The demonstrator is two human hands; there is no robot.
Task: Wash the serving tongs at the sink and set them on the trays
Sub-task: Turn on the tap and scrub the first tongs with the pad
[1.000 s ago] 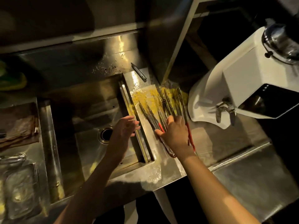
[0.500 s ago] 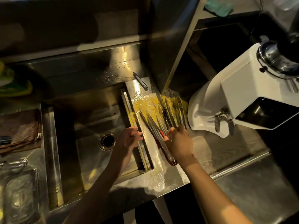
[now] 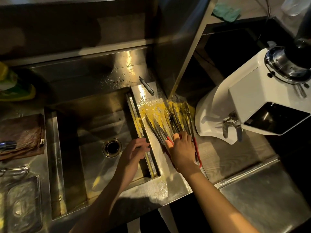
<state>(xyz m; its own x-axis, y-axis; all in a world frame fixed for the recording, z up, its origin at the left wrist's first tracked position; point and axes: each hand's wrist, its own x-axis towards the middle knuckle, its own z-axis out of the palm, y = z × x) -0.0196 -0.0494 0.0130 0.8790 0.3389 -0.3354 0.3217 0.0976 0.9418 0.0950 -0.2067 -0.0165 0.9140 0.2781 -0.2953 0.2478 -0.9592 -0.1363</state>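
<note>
Right hand (image 3: 182,152) has shifted onto the tongs (image 3: 170,121), fingers curled gripping the handles. Left hand (image 3: 134,151) loosely open, holding nothing, at the sink's (image 3: 94,158) right edge.

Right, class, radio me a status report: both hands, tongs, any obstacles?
Right hand on tongs, grip unclear. Left hand open at sink edge. Tongs soiled yellow, unwashed. Nothing blocking sink.
</note>
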